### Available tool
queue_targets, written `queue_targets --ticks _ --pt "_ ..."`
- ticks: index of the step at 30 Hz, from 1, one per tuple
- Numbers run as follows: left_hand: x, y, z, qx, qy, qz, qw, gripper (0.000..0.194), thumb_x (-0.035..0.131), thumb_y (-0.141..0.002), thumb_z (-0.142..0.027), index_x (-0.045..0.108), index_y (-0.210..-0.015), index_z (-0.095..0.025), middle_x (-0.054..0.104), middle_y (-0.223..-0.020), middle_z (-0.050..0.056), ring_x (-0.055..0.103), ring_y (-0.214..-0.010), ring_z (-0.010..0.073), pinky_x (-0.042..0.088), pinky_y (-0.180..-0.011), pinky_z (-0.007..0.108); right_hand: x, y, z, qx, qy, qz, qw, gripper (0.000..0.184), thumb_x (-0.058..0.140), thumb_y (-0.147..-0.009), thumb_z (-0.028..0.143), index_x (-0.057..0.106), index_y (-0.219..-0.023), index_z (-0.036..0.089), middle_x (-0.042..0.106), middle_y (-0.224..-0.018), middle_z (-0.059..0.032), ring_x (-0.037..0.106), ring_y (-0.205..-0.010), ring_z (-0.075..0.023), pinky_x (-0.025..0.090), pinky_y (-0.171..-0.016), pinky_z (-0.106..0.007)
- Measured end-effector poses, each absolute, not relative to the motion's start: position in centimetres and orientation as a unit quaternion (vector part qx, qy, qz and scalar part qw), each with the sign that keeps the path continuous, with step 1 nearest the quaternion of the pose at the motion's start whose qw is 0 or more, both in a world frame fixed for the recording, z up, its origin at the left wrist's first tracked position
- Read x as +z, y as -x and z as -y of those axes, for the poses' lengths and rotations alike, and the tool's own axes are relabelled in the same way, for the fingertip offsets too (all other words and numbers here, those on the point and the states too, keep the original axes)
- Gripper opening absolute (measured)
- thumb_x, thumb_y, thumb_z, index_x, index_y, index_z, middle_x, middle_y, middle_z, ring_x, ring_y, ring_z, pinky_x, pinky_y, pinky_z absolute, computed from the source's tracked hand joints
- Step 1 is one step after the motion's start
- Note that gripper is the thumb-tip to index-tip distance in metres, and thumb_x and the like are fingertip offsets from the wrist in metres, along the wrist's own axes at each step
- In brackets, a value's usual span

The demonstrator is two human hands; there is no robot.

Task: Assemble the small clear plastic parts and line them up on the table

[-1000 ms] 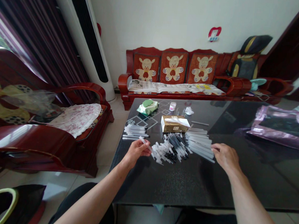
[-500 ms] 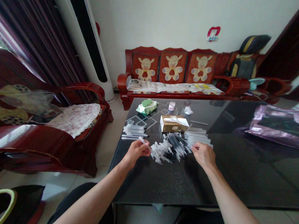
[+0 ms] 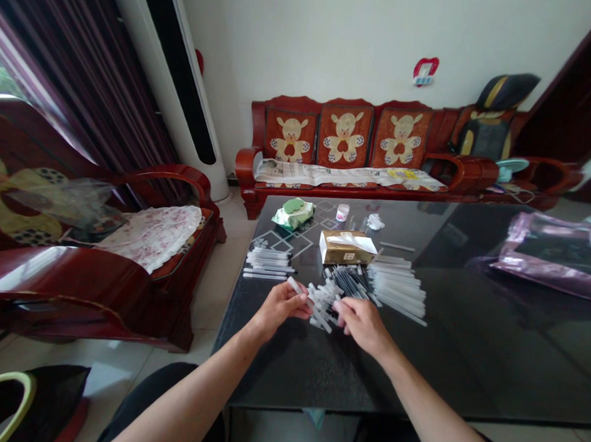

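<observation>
My left hand (image 3: 286,307) is closed around a whitish translucent tube, like a pen barrel (image 3: 294,285), tilted with one end rising past the fingers. My right hand (image 3: 358,321) is closed in a pinch at the near right edge of a heap of short white pieces, like pen caps (image 3: 324,303); what its fingertips hold, if anything, is hidden. Behind that hand lie thin black sticks, like pen refills (image 3: 348,279). A fan of long translucent tubes (image 3: 399,287) lies to the right. Left of the heap, a row of white sticks with dark tips (image 3: 269,263) lies side by side.
A tissue box (image 3: 348,249) stands behind the piles on the dark glossy table (image 3: 441,363). Farther back are a green wipes pack (image 3: 294,214), a small white jar (image 3: 343,212) and crumpled tissue (image 3: 375,221). A purple-edged plastic bag (image 3: 553,257) lies at the right.
My right hand has moved left from the long tubes to the heap of short white pieces. My left hand still holds its tube, and the view has shifted slightly.
</observation>
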State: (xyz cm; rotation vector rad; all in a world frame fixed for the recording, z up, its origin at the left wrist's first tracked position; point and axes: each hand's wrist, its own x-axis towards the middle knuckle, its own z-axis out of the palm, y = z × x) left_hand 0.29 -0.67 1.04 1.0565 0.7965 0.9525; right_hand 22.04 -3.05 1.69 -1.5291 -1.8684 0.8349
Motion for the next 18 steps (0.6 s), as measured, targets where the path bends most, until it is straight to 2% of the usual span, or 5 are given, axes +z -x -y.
queue_targets --ticks 2,4,9,15,18 --pt "1.0 -0.6 0.9 0.413 -0.482 -0.343 0.692 0.041 0.075 -0.073 -0.042 0.058 -0.092 -0.011 0.069 -0.077 0.007 0.067 -0.066 0.0147 0.055 -0.065 0.027 1.1 -20.3 3.9 0.475 0.516 0.650 0.292 0.042 0.041 -0.090 0.049 0.060 -0.073 0.016 0.066 -0.063 -0.0042 0.059 -0.049 -0.0132 0.040 -0.045 -0.023" --pt "1.1 -0.7 1.0 0.404 -0.491 -0.340 0.693 0.039 0.074 -0.073 -0.042 0.058 -0.091 -0.011 0.069 -0.075 0.006 0.066 -0.064 0.0139 0.054 -0.064 0.025 0.7 -19.2 4.4 0.552 0.486 0.612 0.291 0.037 0.047 -0.087 0.049 0.059 -0.076 0.015 0.065 -0.063 -0.0038 0.059 -0.046 -0.0125 0.039 -0.040 -0.021" --pt "2.0 0.5 0.3 0.439 -0.498 -0.376 0.647 0.043 0.064 -0.080 -0.051 0.062 -0.093 -0.010 0.067 -0.073 0.006 0.063 -0.060 0.0117 0.053 -0.057 0.022 0.8 -19.1 4.6 0.623 0.463 0.559 0.291 0.038 0.052 -0.084 0.048 0.062 -0.089 0.011 0.065 -0.060 -0.0027 0.055 -0.040 -0.0097 0.037 -0.036 -0.018" --pt "2.6 1.2 -0.1 0.421 -0.535 -0.383 0.624 0.042 0.068 -0.076 -0.050 0.063 -0.087 -0.009 0.063 -0.066 0.003 0.059 -0.055 0.0106 0.050 -0.051 0.021 0.9 -19.2 4.9 0.700 0.419 0.506 0.280 0.046 0.053 -0.084 0.053 0.062 -0.096 0.010 0.066 -0.062 -0.0043 0.056 -0.041 -0.0107 0.040 -0.037 -0.019" --pt "2.3 0.7 0.3 0.398 -0.569 -0.361 0.623 0.043 0.066 -0.079 -0.050 0.063 -0.091 -0.009 0.062 -0.065 0.003 0.060 -0.056 0.0118 0.051 -0.055 0.023 1.1 -18.7 5.0 0.726 0.408 0.475 0.283 0.047 0.052 -0.084 0.055 0.061 -0.099 0.010 0.067 -0.063 -0.0047 0.053 -0.037 -0.0090 0.035 -0.033 -0.017"
